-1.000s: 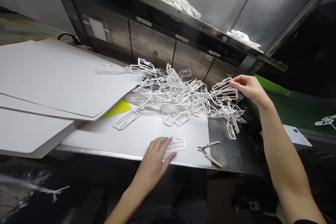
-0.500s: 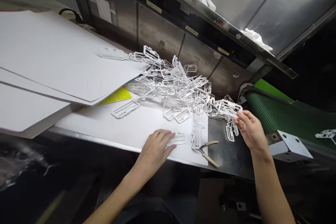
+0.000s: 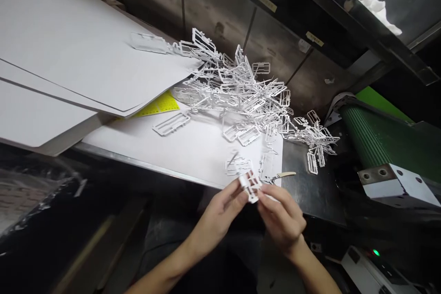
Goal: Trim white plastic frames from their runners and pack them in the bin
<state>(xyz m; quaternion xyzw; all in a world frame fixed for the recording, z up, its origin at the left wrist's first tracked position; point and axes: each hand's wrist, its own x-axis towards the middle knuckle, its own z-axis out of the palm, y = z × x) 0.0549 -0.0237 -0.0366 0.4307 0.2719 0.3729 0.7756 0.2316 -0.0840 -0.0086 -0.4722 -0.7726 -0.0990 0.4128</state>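
Note:
Between my left hand (image 3: 225,209) and my right hand (image 3: 282,213) is a white plastic frame part (image 3: 251,184), somewhat blurred, held by the fingertips of both over the table's front edge. Just beyond it, another thin white frame (image 3: 237,165) lies on the white sheet (image 3: 203,156). Nippers (image 3: 285,174) with beige handles lie behind my right hand, partly hidden by it. Farther back spreads a large tangled pile of white plastic frames (image 3: 241,92). A smaller heap of the same parts (image 3: 317,140) sits to its right on the dark tabletop. One single frame (image 3: 171,124) lies apart at the left.
Large white boards (image 3: 69,55) are stacked at the left, over a yellow perforated sheet (image 3: 160,104). To the right stands a green conveyor belt (image 3: 386,142) with a metal end block (image 3: 396,186). A metal shelf edge (image 3: 361,23) runs overhead.
My right hand has come from the right-hand heap back toward the middle, bringing a white frame part. My left hand has lifted off the sheet and now grips that part too. The view has shifted.

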